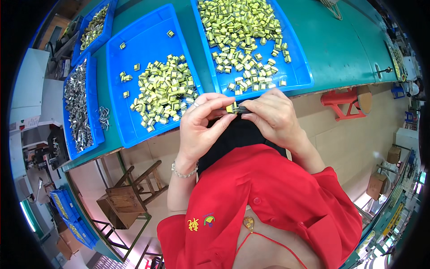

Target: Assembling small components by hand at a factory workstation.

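Since you've got both hands right up against each other mid-piece, I'd call this one part in progress, not finished. Your left hand (199,117) pinches a small yellow part (231,108) between thumb and forefinger, and your right hand (275,115) pinches a dark piece (243,109) just beside it at 3 o'clock. Can't tell if that dark bit is a tool or belongs to the part, your fingers hide too much.

Moving out, at 10 o'clock is the middle blue tray (148,40) with a decent heap (165,92) of yellow parts plus a few strays. Around 12 to 1 there's the right-hand blue tray (294,74), packed thickest at its far end. No way to say which one is done and which is waiting, but either way I'd guess you've got loads left.

Further out at 9 o'clock, loose metal bits (104,117) sit on the green table (340,54), then comes the narrow blue tray (92,94) full of metal pieces (77,107), so that supply looks nowhere near used up
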Action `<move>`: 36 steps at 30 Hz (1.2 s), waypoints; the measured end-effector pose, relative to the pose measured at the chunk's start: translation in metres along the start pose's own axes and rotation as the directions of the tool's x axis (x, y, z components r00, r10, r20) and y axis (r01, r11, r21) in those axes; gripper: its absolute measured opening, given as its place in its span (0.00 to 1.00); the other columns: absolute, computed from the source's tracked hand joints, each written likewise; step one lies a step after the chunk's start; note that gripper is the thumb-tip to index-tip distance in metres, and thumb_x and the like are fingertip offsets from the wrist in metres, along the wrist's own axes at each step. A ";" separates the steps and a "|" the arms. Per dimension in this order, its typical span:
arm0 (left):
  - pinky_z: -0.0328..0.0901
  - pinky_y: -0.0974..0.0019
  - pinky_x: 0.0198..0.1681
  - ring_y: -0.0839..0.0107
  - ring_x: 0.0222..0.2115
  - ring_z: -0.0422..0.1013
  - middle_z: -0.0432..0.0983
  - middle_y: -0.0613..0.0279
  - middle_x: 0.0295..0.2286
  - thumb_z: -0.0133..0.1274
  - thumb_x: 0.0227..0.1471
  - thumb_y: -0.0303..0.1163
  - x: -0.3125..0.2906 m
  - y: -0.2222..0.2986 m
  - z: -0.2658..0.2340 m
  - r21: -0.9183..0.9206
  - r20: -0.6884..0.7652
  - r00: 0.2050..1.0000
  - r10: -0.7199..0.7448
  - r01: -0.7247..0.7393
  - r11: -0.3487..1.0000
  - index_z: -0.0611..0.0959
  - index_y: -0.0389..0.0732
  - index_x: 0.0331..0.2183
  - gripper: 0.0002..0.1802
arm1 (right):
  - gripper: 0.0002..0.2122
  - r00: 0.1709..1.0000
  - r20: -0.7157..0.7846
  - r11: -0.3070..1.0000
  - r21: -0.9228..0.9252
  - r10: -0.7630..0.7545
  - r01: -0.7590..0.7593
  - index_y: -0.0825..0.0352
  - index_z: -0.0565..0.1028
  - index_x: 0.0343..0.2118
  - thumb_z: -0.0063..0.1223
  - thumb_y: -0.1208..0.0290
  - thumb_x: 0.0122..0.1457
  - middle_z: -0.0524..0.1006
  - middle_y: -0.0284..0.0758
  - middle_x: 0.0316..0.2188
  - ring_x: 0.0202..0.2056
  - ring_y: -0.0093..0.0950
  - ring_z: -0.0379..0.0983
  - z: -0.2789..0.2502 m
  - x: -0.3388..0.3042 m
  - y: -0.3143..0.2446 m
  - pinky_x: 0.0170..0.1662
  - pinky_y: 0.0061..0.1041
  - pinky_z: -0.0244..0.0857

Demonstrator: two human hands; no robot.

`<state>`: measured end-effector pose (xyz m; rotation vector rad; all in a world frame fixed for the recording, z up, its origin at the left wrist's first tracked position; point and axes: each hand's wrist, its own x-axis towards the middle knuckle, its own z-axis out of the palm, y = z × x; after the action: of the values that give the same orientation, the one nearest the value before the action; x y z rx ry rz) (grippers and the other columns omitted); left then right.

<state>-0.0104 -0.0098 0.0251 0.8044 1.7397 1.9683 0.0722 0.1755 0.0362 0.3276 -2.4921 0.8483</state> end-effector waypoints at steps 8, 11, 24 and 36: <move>0.67 0.64 0.43 0.64 0.38 0.73 0.77 0.58 0.37 0.60 0.41 0.17 0.023 0.034 -0.043 0.853 -0.167 0.888 0.428 -0.088 0.515 0.83 0.39 0.39 0.18 | 0.14 0.992 -0.063 0.992 0.070 0.109 -0.104 0.70 0.77 0.37 0.64 0.76 0.45 0.77 0.35 0.25 0.26 0.33 0.72 -0.009 -0.004 0.012 0.34 0.28 0.62; 0.67 0.62 0.42 0.61 0.37 0.72 0.77 0.59 0.33 0.60 0.42 0.19 0.054 0.031 -0.026 0.885 0.037 0.914 0.404 -0.218 0.412 0.83 0.40 0.36 0.15 | 0.14 0.987 -0.076 0.986 0.099 0.140 -0.132 0.70 0.77 0.37 0.64 0.77 0.45 0.77 0.35 0.25 0.27 0.33 0.72 -0.010 -0.005 0.016 0.34 0.28 0.63; 0.66 0.63 0.41 0.65 0.29 0.75 0.77 0.60 0.24 0.52 0.40 0.26 0.106 -0.029 0.021 0.920 0.389 0.896 0.213 -0.388 -0.046 0.80 0.42 0.22 0.03 | 0.13 0.970 -0.089 0.970 0.116 0.225 -0.215 0.72 0.77 0.37 0.63 0.78 0.46 0.79 0.36 0.27 0.28 0.32 0.73 -0.017 -0.015 0.032 0.36 0.27 0.63; 0.70 0.73 0.39 0.72 0.37 0.74 0.77 0.59 0.36 0.53 0.54 0.22 0.050 -0.006 0.001 -0.092 -0.168 0.981 -0.099 0.085 0.992 0.82 0.37 0.39 0.09 | 0.14 0.975 -0.109 0.976 0.123 0.194 -0.180 0.72 0.76 0.38 0.63 0.78 0.47 0.79 0.37 0.27 0.29 0.32 0.73 -0.010 -0.011 0.015 0.36 0.27 0.64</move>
<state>-0.0477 0.0236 0.0272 0.5296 1.7409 2.0857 0.0803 0.1945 0.0298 0.0755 -2.3949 1.0542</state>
